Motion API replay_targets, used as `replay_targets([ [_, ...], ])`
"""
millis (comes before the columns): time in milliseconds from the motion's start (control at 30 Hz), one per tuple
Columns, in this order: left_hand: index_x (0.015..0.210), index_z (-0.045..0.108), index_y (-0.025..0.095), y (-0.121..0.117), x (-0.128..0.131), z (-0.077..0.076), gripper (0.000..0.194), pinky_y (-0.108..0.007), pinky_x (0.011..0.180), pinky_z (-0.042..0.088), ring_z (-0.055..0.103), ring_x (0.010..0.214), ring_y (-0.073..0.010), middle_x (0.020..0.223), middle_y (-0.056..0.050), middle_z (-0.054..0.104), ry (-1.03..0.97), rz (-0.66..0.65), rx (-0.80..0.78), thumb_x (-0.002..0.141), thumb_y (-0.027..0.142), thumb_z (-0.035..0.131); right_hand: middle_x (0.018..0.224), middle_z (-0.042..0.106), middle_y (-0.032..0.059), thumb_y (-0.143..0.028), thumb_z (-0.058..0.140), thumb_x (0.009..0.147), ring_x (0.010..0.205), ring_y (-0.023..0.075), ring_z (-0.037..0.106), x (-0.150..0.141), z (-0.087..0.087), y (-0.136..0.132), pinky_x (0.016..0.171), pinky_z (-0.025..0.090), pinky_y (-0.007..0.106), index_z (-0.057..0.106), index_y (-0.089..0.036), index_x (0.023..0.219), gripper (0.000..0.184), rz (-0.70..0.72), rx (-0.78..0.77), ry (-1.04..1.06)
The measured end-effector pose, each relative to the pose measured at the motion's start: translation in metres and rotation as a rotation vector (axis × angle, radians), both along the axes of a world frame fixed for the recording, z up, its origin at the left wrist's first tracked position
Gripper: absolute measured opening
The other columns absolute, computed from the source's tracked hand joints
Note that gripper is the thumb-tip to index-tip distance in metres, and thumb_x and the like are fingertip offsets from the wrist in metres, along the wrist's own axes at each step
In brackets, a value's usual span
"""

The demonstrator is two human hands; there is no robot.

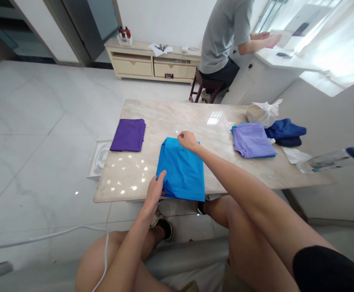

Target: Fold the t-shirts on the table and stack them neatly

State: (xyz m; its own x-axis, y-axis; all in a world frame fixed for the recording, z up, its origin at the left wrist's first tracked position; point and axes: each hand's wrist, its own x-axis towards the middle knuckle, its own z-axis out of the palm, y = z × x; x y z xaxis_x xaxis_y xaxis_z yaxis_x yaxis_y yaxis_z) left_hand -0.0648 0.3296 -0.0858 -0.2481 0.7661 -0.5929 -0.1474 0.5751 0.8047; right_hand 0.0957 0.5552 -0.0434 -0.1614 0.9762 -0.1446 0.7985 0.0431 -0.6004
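Observation:
A bright blue folded cloth (183, 172) lies at the table's near edge, its front overhanging slightly. My left hand (156, 188) grips the cloth's near left corner, thumb on top and the other fingers partly hidden beneath. Over the far edge of the same cloth, my right hand (188, 140) is closed with its fingers curled in; whether anything is pinched there I cannot make out. To the left rests a purple folded cloth (128, 135). A lavender folded cloth (252, 140) sits at the right on top of a blue one.
The marble-patterned table (158, 113) also bears a tied plastic bag (263, 113), dark blue fabric (286, 129), and a clear bottle (331, 160) at the right. A white cable (67, 231) crosses the lower left. Beyond the table a person (225, 36) sits on a stool by a white counter.

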Motion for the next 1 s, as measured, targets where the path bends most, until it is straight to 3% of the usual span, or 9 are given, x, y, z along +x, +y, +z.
replay_targets([
  [67,0.13,0.073,0.013,0.007,-0.001,0.003,0.066,-0.043,0.091,0.064,0.076,0.12,-0.0381,0.129,-0.022,0.08,0.17,-0.058,-0.011,0.093,0.068,0.073,0.122,0.084,0.0139,-0.012,0.058,0.101,0.112,0.026,0.078,0.007,-0.012,0.011,0.104,0.056,0.033,0.082,-0.014,0.118,0.03,0.121,0.112,-0.119],
  [167,0.142,0.069,0.01,0.01,0.005,0.009,0.069,-0.047,0.109,0.058,0.069,0.139,-0.0435,0.146,-0.029,0.073,0.51,-0.192,-0.005,0.097,0.062,0.071,0.135,0.079,0.0145,-0.019,0.063,0.103,0.128,0.03,0.068,0.012,-0.032,0.021,0.115,0.05,0.041,0.078,-0.016,0.133,0.034,0.253,0.17,-0.228],
  [333,0.151,0.062,0.013,0.004,0.007,0.016,0.054,-0.045,0.103,0.057,0.076,0.124,-0.0407,0.129,-0.024,0.08,0.776,-0.401,0.017,0.101,0.032,0.064,0.129,0.078,0.0152,-0.035,0.067,0.106,0.131,0.0371,0.06,0.008,-0.05,0.026,0.115,0.046,0.054,0.082,-0.02,0.122,0.026,0.253,0.175,-0.288],
  [433,0.149,0.062,0.013,0.001,-0.002,0.017,0.051,-0.045,0.099,0.058,0.077,0.119,-0.0406,0.126,-0.022,0.081,0.783,-0.401,0.07,0.101,0.03,0.063,0.123,0.081,0.0124,-0.031,0.064,0.108,0.126,0.0339,0.065,0.005,-0.047,0.031,0.116,0.045,0.052,0.081,-0.02,0.117,0.022,0.239,0.175,-0.235],
  [533,0.142,0.065,0.015,0.0,-0.013,0.019,0.043,-0.043,0.095,0.058,0.077,0.115,-0.0385,0.124,-0.019,0.081,0.772,-0.417,0.106,0.102,0.029,0.06,0.119,0.082,0.0104,-0.03,0.062,0.109,0.114,0.0278,0.071,0.0,-0.042,0.037,0.106,0.051,0.04,0.078,-0.019,0.122,0.024,0.219,0.187,-0.152],
  [633,0.139,0.066,0.015,0.0,-0.021,0.024,0.039,-0.04,0.09,0.058,0.078,0.111,-0.0367,0.12,-0.019,0.082,0.814,-0.492,0.036,0.103,0.025,0.054,0.118,0.082,0.0111,-0.03,0.061,0.11,0.111,0.0267,0.072,-0.007,-0.039,0.043,0.099,0.052,0.035,0.076,-0.018,0.124,0.024,0.223,0.162,-0.156],
  [733,0.137,0.067,0.013,0.0,-0.026,0.035,0.039,-0.04,0.086,0.057,0.08,0.107,-0.038,0.114,-0.022,0.082,0.944,-0.602,-0.096,0.105,0.024,0.048,0.121,0.081,0.0139,-0.03,0.06,0.11,0.114,0.0294,0.071,-0.004,-0.034,0.048,0.102,0.052,0.037,0.076,-0.017,0.125,0.025,0.23,0.156,-0.243],
  [867,0.116,0.078,0.016,0.003,-0.032,0.051,0.042,-0.044,0.085,0.058,0.08,0.109,-0.0421,0.114,-0.023,0.082,1.084,-0.799,-0.222,0.108,0.031,0.04,0.129,0.077,0.0177,-0.022,0.05,0.11,0.122,0.032,0.067,0.025,-0.021,0.047,0.107,0.051,0.041,0.073,-0.014,0.13,0.031,0.242,0.276,-0.286],
  [1000,0.111,0.084,0.016,0.007,-0.04,0.055,0.047,-0.048,0.089,0.059,0.079,0.117,-0.0449,0.122,-0.026,0.082,1.161,-0.913,-0.283,0.108,0.033,0.04,0.142,0.071,0.0212,-0.023,0.047,0.11,0.133,0.0353,0.063,0.068,-0.015,0.019,0.117,0.046,0.048,0.071,-0.012,0.138,0.038,0.468,0.322,-0.358],
])
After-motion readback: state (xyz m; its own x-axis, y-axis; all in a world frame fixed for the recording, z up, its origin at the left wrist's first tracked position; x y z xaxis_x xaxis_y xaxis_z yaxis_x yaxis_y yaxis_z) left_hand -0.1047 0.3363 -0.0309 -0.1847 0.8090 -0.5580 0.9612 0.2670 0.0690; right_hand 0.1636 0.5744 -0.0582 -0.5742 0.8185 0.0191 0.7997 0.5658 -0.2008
